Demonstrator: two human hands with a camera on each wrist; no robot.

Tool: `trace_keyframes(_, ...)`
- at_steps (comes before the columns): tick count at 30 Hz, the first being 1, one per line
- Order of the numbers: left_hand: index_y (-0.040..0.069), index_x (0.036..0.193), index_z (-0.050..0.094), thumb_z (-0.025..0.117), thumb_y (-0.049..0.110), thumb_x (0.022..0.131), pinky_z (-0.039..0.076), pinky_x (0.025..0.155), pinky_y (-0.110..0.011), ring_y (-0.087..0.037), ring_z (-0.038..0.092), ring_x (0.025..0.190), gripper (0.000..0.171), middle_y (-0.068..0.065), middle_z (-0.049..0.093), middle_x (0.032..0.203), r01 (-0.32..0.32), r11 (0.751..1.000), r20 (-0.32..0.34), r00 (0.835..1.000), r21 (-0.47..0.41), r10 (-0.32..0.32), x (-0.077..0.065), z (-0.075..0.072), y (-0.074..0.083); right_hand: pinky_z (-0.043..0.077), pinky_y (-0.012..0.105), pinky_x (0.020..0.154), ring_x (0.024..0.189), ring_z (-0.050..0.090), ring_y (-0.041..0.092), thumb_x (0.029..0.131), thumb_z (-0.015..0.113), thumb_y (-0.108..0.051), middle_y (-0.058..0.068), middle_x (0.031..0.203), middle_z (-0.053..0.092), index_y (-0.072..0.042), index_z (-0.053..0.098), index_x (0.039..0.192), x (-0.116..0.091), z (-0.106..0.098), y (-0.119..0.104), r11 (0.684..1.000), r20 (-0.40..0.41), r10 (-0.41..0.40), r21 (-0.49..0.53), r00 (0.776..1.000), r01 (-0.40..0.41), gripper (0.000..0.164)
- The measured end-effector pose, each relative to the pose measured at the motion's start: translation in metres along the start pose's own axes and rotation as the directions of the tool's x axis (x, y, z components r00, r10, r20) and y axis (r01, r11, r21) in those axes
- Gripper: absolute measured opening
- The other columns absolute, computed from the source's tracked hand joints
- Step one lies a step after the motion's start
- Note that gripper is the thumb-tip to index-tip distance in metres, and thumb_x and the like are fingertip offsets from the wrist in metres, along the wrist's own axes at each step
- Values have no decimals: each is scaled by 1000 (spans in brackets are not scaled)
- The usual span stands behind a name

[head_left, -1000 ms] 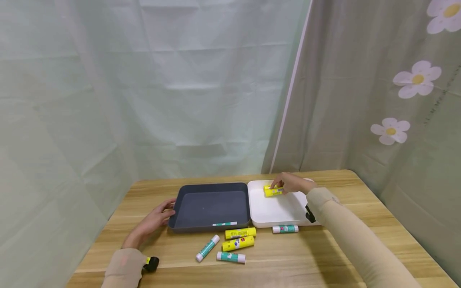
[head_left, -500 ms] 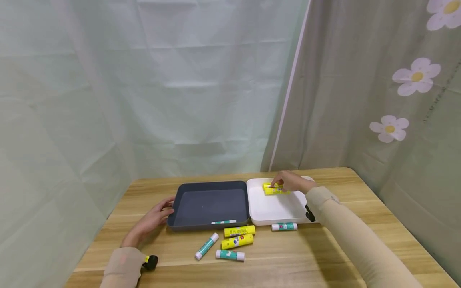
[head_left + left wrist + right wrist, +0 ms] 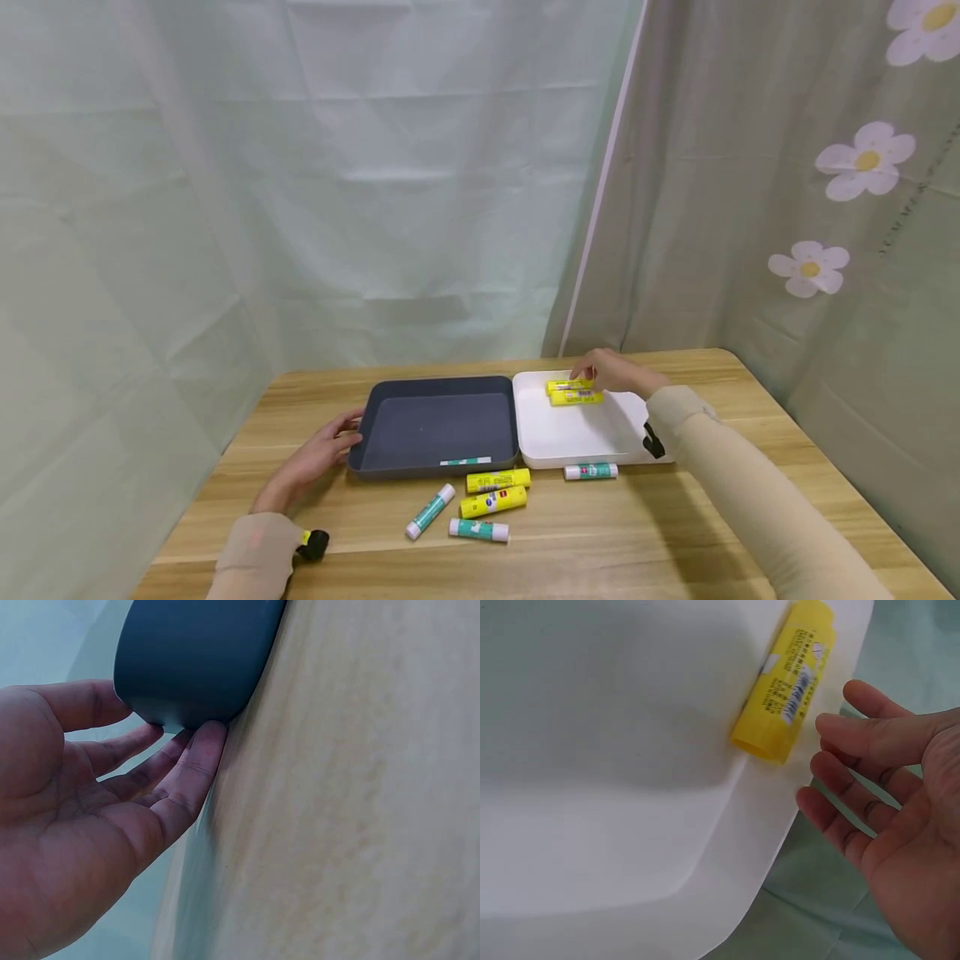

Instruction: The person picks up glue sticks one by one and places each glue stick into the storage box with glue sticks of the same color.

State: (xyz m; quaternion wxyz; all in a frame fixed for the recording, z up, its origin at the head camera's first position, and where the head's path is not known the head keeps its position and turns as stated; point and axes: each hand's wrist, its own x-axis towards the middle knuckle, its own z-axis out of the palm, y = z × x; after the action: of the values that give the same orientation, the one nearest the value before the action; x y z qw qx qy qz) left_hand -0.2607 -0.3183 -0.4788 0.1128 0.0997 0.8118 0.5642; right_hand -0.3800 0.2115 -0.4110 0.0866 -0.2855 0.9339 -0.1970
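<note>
My left hand is at the left side of the dark grey tray; in the left wrist view its extended fingertips touch the tray's corner. Over the far side of the white tray, my right hand is relaxed and holds nothing. Two yellow glue sticks lie side by side in that tray, the rear one partly covered by my fingers and the front one in plain sight. A yellow glue stick lies just beyond my right fingertips in the right wrist view.
On the wooden table, before the trays, lie two yellow glue sticks and two green-and-white ones. Another green-and-white glue stick is at the white tray's front edge. One more shows inside the dark tray's front.
The right hand has put its yellow glue stick down beside the other in the white tray and let go, drawing slightly up and right. The left hand has stayed at the dark tray.
</note>
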Motion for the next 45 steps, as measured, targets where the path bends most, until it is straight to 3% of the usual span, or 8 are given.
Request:
trace_keyframes(4, -6, 161, 20, 46, 10, 111, 47, 105, -51, -51, 41, 139, 59, -37, 29, 155, 4, 1000, 1, 1000, 8, -4, -1, 0, 1, 49, 33, 75, 83, 54, 21, 81, 68, 22, 19, 92, 62, 3, 75, 117, -2, -6, -2, 997, 12, -35, 71, 999, 34, 41)
trace_keyframes(9, -4, 162, 20, 45, 12, 112, 47, 105, -49, -50, 40, 140, 59, -36, 28, 157, 14, 1000, -1, 1000, 11, -14, 0, 0, 2, 52, 31, 74, 85, 57, 21, 82, 65, 23, 23, 98, 63, 3, 73, 122, -8, -12, -5, 986, 28, -51, 157, 998, 46, 46)
trace_keyframes(13, -3, 162, 21, 45, 13, 112, 47, 105, -49, -49, 40, 140, 58, -35, 28, 157, 23, 1000, -3, 1000, 9, -23, 0, 1, 1, 56, 33, 77, 93, 63, 25, 88, 66, 17, 26, 110, 64, 1, 70, 129, -16, -15, -9, 980, 70, -54, 197, 996, 39, 44)
trace_keyframes(18, -2, 162, 22, 45, 12, 112, 46, 105, -50, -48, 41, 140, 57, -34, 30, 157, 37, 999, -12, 999, 8, -37, 1, 2, 0, 59, 37, 83, 112, 64, 42, 93, 67, 9, 28, 124, 62, -1, 65, 137, -27, -18, -18, 971, 111, -74, 234, 991, 46, 46)
trace_keyframes(21, -2, 162, 22, 45, 12, 112, 46, 106, -50, -48, 41, 140, 57, -34, 30, 156, 38, 999, -11, 999, 5, -38, 1, 1, 0, 59, 40, 88, 120, 60, 49, 95, 66, 6, 29, 131, 61, -2, 64, 137, -34, -18, -21, 961, 103, -102, 268, 989, 71, 43)
trace_keyframes(26, -4, 162, 20, 46, 11, 111, 46, 106, -52, -49, 42, 139, 59, -36, 29, 156, 20, 1000, 2, 1000, -5, -20, 0, 2, 1, 56, 45, 96, 123, 59, 46, 100, 65, 0, 27, 140, 59, -1, 63, 138, -44, -17, -21, 948, 85, -136, 302, 987, 105, 38)
trace_keyframes(38, -5, 162, 20, 44, 10, 112, 47, 105, -51, -49, 42, 139, 58, -36, 28, 156, 26, 1000, -4, 1000, -7, -26, 4, 3, 0, 55, 51, 98, 119, 61, 44, 101, 65, -2, 16, 127, 65, -1, 63, 137, -71, -14, -25, 939, -49, -200, 277, 979, 206, 36)
trace_keyframes(45, -7, 161, 18, 44, 10, 112, 46, 107, -55, -52, 40, 140, 58, -38, 27, 156, 19, 1000, -3, 1000, 4, -19, 3, 2, 0, 55, 46, 97, 119, 62, 41, 103, 65, -8, 15, 132, 64, -1, 62, 138, -86, -8, -30, 953, -77, -155, 251, 985, 170, 36)
